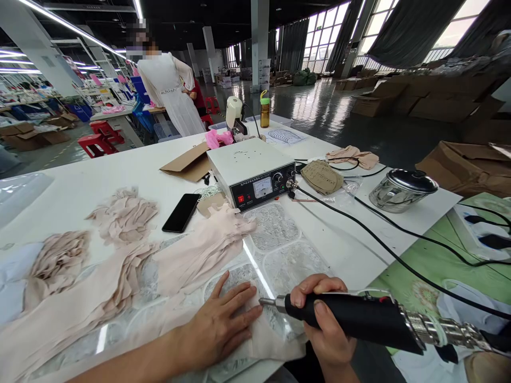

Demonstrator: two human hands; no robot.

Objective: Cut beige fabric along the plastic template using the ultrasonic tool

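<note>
My left hand point(225, 322) lies flat with its fingers spread, pressing a thin beige fabric piece point(275, 343) onto a clear patterned template sheet point(295, 266). In my right hand point(325, 319) is a black handheld ultrasonic cutter point(355, 316), gripped around its body. Its metal tip points left and meets the fabric close to my left fingertips. A black cable point(371, 244) runs from the control box point(255, 175), which has a dial meter and a red switch. Stacks of beige fabric point(199, 250) lie left of my hands.
Behind the fabric lie a black phone point(181, 213) and a cardboard piece point(187, 162). A lidded steel pot point(403, 190) stands at the table's right, near a power strip point(479, 229). A bottle point(264, 109) stands at the back. A person in white point(167, 88) stands beyond the table.
</note>
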